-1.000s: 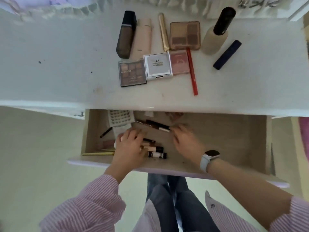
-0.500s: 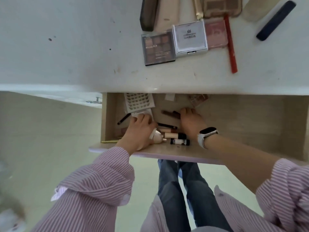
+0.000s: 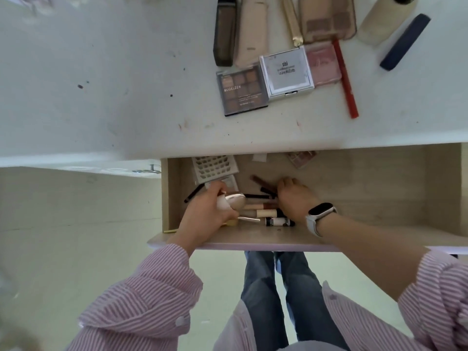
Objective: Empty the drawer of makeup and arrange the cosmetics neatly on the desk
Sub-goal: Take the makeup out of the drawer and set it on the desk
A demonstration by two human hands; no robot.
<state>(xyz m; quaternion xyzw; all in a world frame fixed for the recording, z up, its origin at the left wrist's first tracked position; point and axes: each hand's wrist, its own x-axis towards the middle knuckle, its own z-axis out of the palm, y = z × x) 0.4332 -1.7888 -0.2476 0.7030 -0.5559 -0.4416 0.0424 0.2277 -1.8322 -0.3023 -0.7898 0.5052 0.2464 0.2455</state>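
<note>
1. Left hand [image 3: 202, 214] is in the drawer [image 3: 379, 224], fingers curled round a rounded champagne-coloured compact [image 3: 234, 201] with a pale cap. Grip looks secure but partial; part of the item sticks out past the fingers.
2. Right hand [image 3: 295, 198] sits knuckles-up over the pencils [image 3: 263, 183] and tubes [image 3: 268, 213] mid-drawer. Fingertips are hidden under the hand, so I cannot tell whether it pinches anything.
3. Left to clear: the loose pile of tubes and pencils between the hands, a black-and-white tube [image 3: 279, 221] near the front edge, a perforated white tray [image 3: 214, 167] and a small palette [image 3: 301, 158] at the back.
4. On the worktop [image 3: 101, 84]: MUGELEEN eyeshadow palette [image 3: 241, 90], white compact [image 3: 286, 72], blush [image 3: 323, 64] and red pencil [image 3: 345, 79] in a tidy row, more behind.
5. Risks, my read:
   - Round compact can roll out of the left grip when lifted past the drawer front; the smooth shell gives little friction.
   - Right hand grabbing several thin pencils at once likely drops one back or onto the floor.
   - Pile is loose; pulling one tube shifts the others.
   - Round tubes roll on the worktop and break the row.
</note>
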